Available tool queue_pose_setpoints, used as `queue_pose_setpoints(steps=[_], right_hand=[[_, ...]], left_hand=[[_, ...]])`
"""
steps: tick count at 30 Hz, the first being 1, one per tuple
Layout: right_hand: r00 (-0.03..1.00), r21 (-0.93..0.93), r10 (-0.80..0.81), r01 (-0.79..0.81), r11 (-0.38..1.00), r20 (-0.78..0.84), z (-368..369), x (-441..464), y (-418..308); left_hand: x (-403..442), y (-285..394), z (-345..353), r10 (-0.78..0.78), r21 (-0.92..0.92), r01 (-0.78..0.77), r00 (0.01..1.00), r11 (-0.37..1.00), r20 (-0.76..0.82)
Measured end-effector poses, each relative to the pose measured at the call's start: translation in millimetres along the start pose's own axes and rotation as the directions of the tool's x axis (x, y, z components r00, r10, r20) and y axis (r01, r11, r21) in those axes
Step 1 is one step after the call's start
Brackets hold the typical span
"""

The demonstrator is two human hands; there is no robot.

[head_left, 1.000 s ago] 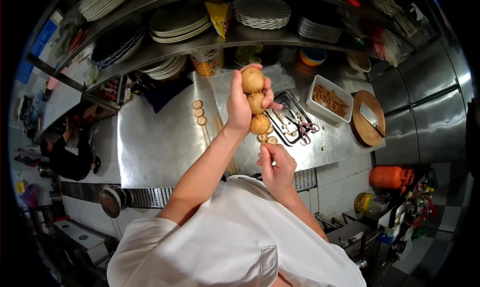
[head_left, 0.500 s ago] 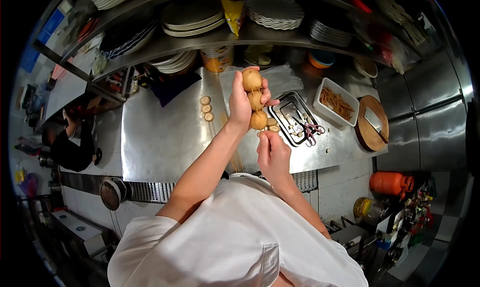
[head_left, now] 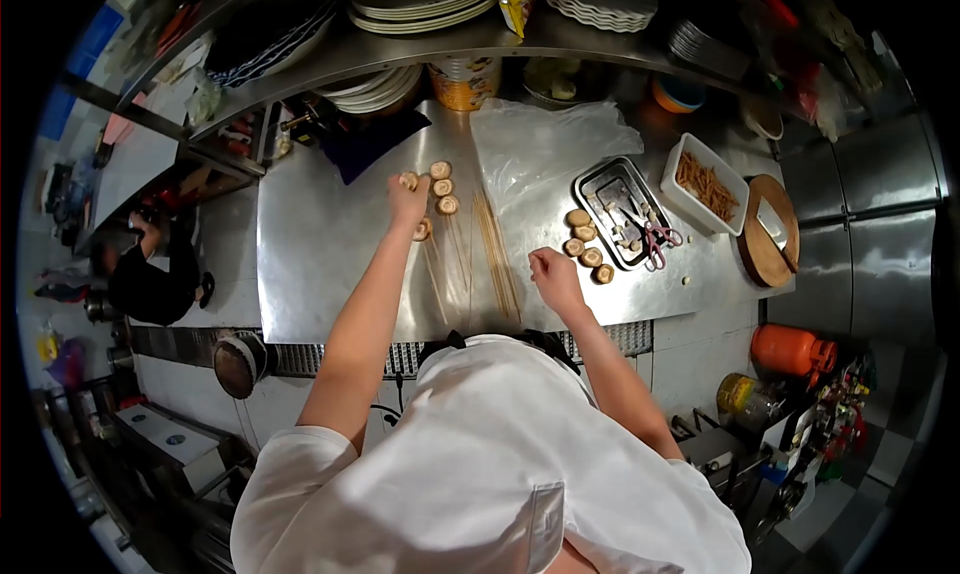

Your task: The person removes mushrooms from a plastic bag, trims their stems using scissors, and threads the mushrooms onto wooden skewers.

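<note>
My left hand [head_left: 408, 202] is closed on a mushroom skewer [head_left: 422, 231] at the left of the steel table, its stick pointing toward me. Right beside it lies another skewer with several mushroom caps [head_left: 444, 188]. My right hand [head_left: 556, 279] hovers over the table with curled fingers; whether anything is in them is too small to tell. Between my hands lies a bundle of bare wooden sticks [head_left: 495, 254]. Several loose mushrooms [head_left: 583, 236] sit to the right, next to a black-rimmed tray [head_left: 592, 224] holding small pieces and scissors [head_left: 657, 244].
A white container [head_left: 742, 192] of brown strips and a round board [head_left: 768, 264] with a cleaver [head_left: 771, 224] stand at the right. Clear plastic [head_left: 550, 139] lies at the back under a shelf of plates [head_left: 425, 9]. Another person [head_left: 155, 274] is at far left.
My left hand has moved left with the skewer and set it beside the other one. My right hand has let go of the stick and shifted slightly right.
</note>
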State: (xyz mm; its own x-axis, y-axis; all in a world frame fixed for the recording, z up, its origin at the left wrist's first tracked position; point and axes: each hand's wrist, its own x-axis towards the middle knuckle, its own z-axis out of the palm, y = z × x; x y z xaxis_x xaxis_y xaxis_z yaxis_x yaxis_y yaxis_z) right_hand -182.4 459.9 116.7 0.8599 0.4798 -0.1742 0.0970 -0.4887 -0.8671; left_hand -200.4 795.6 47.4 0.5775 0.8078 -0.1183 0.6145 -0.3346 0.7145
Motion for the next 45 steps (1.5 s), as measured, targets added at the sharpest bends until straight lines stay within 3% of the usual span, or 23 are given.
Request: queue_pose_setpoints(steps=[2,4,7,11,13,16,20,23,25,28,33,36,37,38,40,41,42,43,44,45], right_hand=[[0.997,-0.286,-0.044,0.058,0.957,0.056,17.7,1.7,21.8],[0.999,-0.272,-0.027,0.034,0.962,0.027,39.1,11.2,26.9],[0.997,-0.541,0.054,-0.074,0.838,-0.053,68.6,30.6,29.8],[0.982,-0.579,0.155,-0.191,0.793,-0.112,92.5,47.3,40.5],[0.985,-0.623,0.161,-0.163,0.765,-0.06,93.8,48.6,33.2],[0.991,-0.644,0.136,-0.116,0.756,-0.019,93.3,54.0,31.3],[0.997,-0.646,0.04,-0.07,0.76,-0.061,69.5,35.3,27.1],[0.996,-0.564,-0.013,-0.042,0.825,-0.093,25.4,6.3,13.6],[0.989,-0.224,0.083,-0.11,0.968,-0.126,-7.7,-6.7,9.1],[0.948,0.085,0.17,-0.152,0.985,-0.269,-33.5,-11.7,26.5],[0.933,0.233,0.151,-0.076,0.97,-0.326,-82.8,-10.2,58.1],[0.957,0.23,0.199,-0.149,0.962,-0.211,-115.7,-12.4,74.6],[0.962,0.266,0.2,-0.147,0.953,-0.186,-125.1,-14.1,78.5],[0.964,0.274,0.201,-0.148,0.95,-0.177,-134.6,-15.0,82.4],[0.973,0.273,0.131,-0.076,0.959,-0.192,-148.9,-18.8,83.4],[0.98,0.21,0.088,-0.05,0.976,-0.179,-154.1,-18.7,89.1],[0.985,0.218,0.077,-0.042,0.975,-0.153,-161.7,-20.1,86.6],[0.993,0.216,0.087,-0.067,0.974,-0.084,-172.8,-23.1,76.4],[0.995,0.208,0.094,-0.09,0.974,-0.012,-183.7,-25.9,65.3],[0.995,0.242,0.088,-0.094,0.966,0.038,-192.7,-29.0,55.5]], left_hand=[[-6.9,8.6,-7.9,-0.026,0.012,0.026,0.999,1.0,0.036],[-5.7,14.7,-4.6,-0.052,0.029,0.05,0.996,0.998,0.073],[0.5,9.0,4.2,0.058,0.169,-0.077,0.992,0.983,0.114],[-15.6,10.7,3.7,0.209,0.141,-0.213,0.977,0.967,0.046],[-40.9,15.9,-0.3,0.335,0.157,-0.329,0.942,0.931,-0.012],[-75.7,25.2,-7.2,0.352,0.042,-0.363,0.922,0.931,0.163],[-110.1,31.7,18.9,0.369,-0.103,-0.354,0.895,0.929,0.25],[-127.0,37.9,55.7,0.405,-0.174,-0.366,0.831,0.914,0.38],[-138.3,51.9,87.0,0.432,-0.203,-0.381,0.796,0.902,0.425],[-150.6,82.9,129.8,0.484,-0.184,-0.453,0.747,0.872,0.456],[-167.9,146.4,166.7,0.46,-0.023,-0.497,0.783,0.867,0.42],[-164.8,159.0,195.1,0.441,0.038,-0.514,0.77,0.857,0.461],[-162.3,156.6,204.7,0.538,0.03,-0.591,0.753,0.806,0.379],[-156.7,153.0,211.7,0.532,0.041,-0.588,0.757,0.808,0.38],[-156.4,167.6,198.5,0.432,0.05,-0.52,0.756,0.852,0.492],[-160.5,176.0,189.8,0.29,0.018,-0.344,0.819,0.939,0.494],[-161.7,174.3,183.7,0.273,0.036,-0.328,0.836,0.944,0.477],[-161.2,171.6,174.9,0.094,-0.23,0.023,0.87,0.973,0.485],[-161.5,168.5,166.2,-0.067,-0.469,0.359,0.845,0.807,0.531],[-167.9,182.8,146.4,-0.134,-0.54,0.484,0.817,0.689,0.561]])
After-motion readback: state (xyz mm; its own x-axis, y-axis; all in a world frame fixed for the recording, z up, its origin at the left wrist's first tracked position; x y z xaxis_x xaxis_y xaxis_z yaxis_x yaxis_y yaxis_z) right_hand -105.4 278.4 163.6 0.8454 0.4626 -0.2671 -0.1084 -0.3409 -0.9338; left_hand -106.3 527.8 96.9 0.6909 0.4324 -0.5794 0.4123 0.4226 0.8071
